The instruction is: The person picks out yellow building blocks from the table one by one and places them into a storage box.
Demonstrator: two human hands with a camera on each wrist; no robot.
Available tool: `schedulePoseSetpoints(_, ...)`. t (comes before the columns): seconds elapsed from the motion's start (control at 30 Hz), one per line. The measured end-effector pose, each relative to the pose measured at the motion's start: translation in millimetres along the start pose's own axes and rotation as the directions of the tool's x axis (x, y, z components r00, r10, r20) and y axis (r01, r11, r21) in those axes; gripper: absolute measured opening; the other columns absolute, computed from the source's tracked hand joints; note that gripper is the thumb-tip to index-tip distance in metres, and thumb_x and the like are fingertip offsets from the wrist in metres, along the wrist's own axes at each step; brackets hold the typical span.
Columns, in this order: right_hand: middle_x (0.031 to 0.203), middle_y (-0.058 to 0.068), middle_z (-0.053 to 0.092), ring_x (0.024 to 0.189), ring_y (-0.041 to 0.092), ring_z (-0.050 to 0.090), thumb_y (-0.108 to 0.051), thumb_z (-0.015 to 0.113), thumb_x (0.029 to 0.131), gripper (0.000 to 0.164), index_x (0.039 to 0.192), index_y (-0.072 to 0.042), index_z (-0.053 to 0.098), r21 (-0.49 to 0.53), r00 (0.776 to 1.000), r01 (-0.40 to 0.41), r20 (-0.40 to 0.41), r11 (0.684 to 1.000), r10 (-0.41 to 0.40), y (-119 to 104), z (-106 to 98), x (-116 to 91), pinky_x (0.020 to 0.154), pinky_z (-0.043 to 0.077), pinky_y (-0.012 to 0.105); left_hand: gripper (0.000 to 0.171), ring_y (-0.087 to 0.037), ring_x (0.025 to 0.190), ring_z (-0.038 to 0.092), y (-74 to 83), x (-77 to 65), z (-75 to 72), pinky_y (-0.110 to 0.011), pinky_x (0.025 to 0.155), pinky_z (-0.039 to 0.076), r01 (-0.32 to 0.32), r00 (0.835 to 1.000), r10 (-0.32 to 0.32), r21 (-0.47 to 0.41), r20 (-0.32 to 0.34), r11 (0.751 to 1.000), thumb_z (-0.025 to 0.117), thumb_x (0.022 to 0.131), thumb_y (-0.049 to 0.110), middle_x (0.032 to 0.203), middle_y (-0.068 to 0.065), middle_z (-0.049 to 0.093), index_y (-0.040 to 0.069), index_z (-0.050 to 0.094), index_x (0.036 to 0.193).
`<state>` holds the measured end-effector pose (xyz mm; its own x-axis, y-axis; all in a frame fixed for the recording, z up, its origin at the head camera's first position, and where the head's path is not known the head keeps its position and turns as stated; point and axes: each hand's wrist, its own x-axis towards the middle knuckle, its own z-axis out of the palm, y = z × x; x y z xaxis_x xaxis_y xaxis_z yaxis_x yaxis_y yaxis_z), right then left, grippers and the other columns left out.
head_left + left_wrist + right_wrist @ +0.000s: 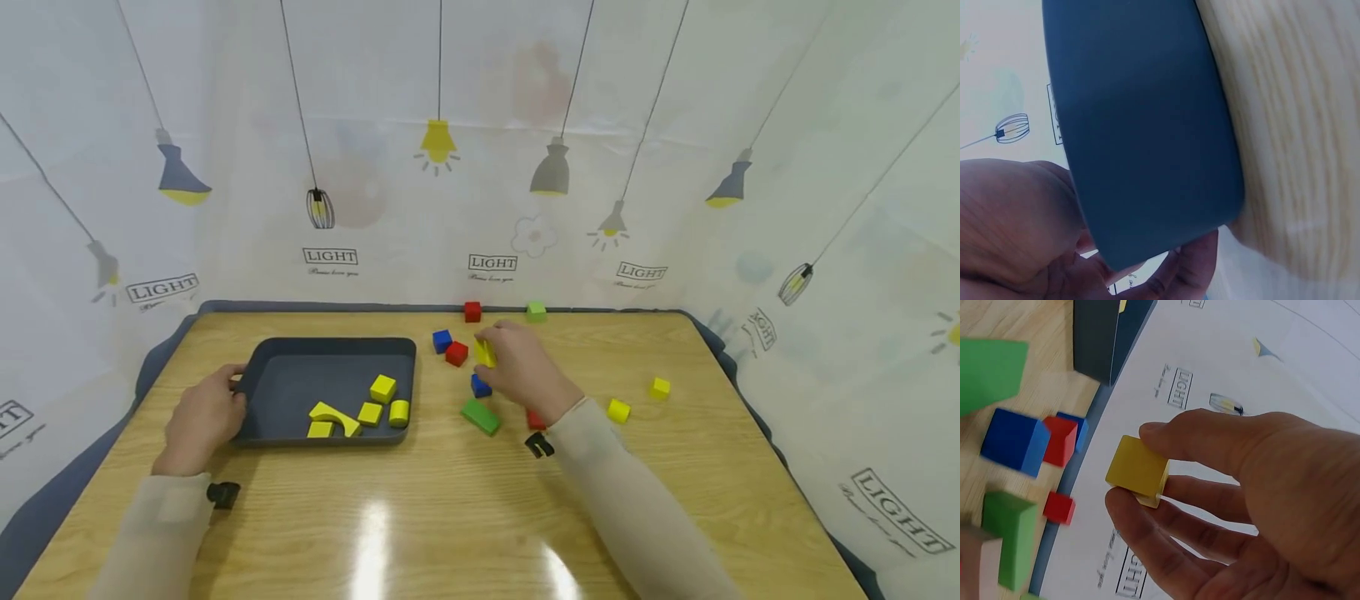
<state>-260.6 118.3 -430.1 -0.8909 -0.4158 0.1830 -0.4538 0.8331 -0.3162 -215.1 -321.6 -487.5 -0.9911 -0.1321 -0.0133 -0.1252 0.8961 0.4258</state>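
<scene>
My left hand [201, 419] grips the left side of a dark grey tray [296, 379], which lies on the table. In the left wrist view the thumb side and fingertips [1194, 269] wrap the tray's corner. Several yellow blocks are in the tray, among them an arch [336, 417] and a cylinder [399, 413]. My right hand [525, 367] pinches a yellow block [1138, 465] between thumb and fingers, held up above the table. Beneath and beside that hand are a blue cube [481, 386], a red cube [457, 353] and a green block [480, 417].
Another blue cube [442, 341] sits between the tray and the right hand. At the table's back edge stand a red cube [472, 312] and a light green cube [536, 312]. A yellow cylinder [618, 411] and a yellow cube [660, 388] lie to the right, past the right forearm.
</scene>
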Motion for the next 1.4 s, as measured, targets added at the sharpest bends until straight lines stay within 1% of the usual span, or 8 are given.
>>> schedulePoseSetpoints(0.23,0.112,0.005,0.062,0.089,0.016,0.056,-0.027,0.080,0.087,0.047,0.126,-0.004,0.066,-0.007,0.994,0.104,0.021,0.995,-0.103,-27.6,7.1,20.4,0.081,0.051,0.029,0.052,-0.031,0.077,0.059,0.2,1.3,-0.6,-0.037,0.049,0.041,0.007,1.000,-0.007,-0.006,0.013,1.000,0.046,0.099,0.009,0.135,-0.030,0.053,0.002,0.039,0.150)
schedulePoseSetpoints(0.33,0.113,0.005,0.062,0.089,0.016,0.056,-0.027,0.079,0.087,0.048,0.128,-0.005,0.066,0.011,0.993,0.111,0.043,0.994,-0.111,-38.0,12.5,27.7,0.079,0.051,0.028,0.052,-0.034,0.081,0.061,-0.6,1.0,0.7,-0.037,0.051,0.042,0.002,1.000,-0.002,-0.003,0.010,1.000,0.046,0.099,0.008,0.135,-0.030,0.054,0.001,0.039,0.150)
schedulePoseSetpoints(0.47,0.117,0.005,0.063,0.096,0.015,0.057,-0.028,0.079,0.088,0.050,0.131,-0.006,0.064,0.000,0.989,0.124,0.077,0.992,-0.124,-50.1,22.4,35.4,0.083,0.051,0.027,0.051,-0.038,0.089,0.063,-0.4,0.6,2.6,-0.038,0.054,0.043,-0.012,1.000,0.012,-0.002,0.011,1.000,0.047,0.100,0.008,0.134,-0.030,0.055,0.001,0.040,0.149)
schedulePoseSetpoints(0.67,0.118,0.004,0.064,0.099,0.014,0.058,-0.028,0.081,0.087,0.050,0.130,-0.008,0.065,0.003,0.977,0.168,0.136,0.986,-0.167,-65.4,35.9,44.6,0.085,0.051,0.025,0.051,-0.037,0.083,0.063,1.1,-2.0,3.8,-0.038,0.052,0.044,-0.013,1.000,0.013,0.000,0.016,1.000,0.047,0.100,0.008,0.134,-0.030,0.055,0.002,0.040,0.150)
schedulePoseSetpoints(0.9,0.119,0.003,0.062,0.100,0.012,0.057,-0.026,0.079,0.089,0.047,0.130,-0.010,0.065,0.024,0.967,0.164,0.192,0.986,-0.165,-73.1,48.5,57.1,0.085,0.050,0.024,0.050,-0.030,0.075,0.062,1.9,-2.8,1.7,-0.036,0.049,0.042,-0.003,1.000,0.002,-0.010,-0.005,1.000,0.048,0.100,0.009,0.134,-0.031,0.054,0.002,0.041,0.149)
schedulePoseSetpoints(1.07,0.117,0.002,0.062,0.098,0.011,0.055,-0.029,0.079,0.089,0.045,0.128,-0.011,0.066,0.012,0.963,0.170,0.212,0.985,-0.169,-72.5,56.4,59.6,0.084,0.051,0.022,0.049,-0.033,0.079,0.064,2.0,-0.8,2.0,-0.037,0.050,0.043,-0.034,0.999,0.033,-0.010,-0.016,0.999,0.048,0.099,0.008,0.131,-0.031,0.056,0.000,0.042,0.148)
schedulePoseSetpoints(1.27,0.117,0.001,0.064,0.101,0.013,0.056,-0.032,0.080,0.089,0.045,0.127,-0.011,0.067,0.000,0.957,0.186,0.225,0.983,-0.181,-78.7,57.1,60.6,0.086,0.050,0.022,0.051,-0.036,0.084,0.064,0.3,-0.2,2.1,-0.037,0.051,0.043,-0.011,1.000,0.011,-0.006,0.001,1.000,0.048,0.099,0.008,0.132,-0.031,0.055,0.000,0.040,0.148)
schedulePoseSetpoints(1.4,0.117,0.001,0.066,0.102,0.013,0.057,-0.033,0.080,0.088,0.045,0.126,-0.011,0.068,-0.024,0.953,0.210,0.228,0.977,-0.199,-81.2,59.8,63.5,0.087,0.049,0.023,0.050,-0.039,0.086,0.064,0.0,-0.7,2.2,-0.037,0.052,0.044,-0.030,0.999,0.030,-0.004,-0.013,1.000,0.048,0.098,0.007,0.131,-0.031,0.056,-0.001,0.042,0.147)
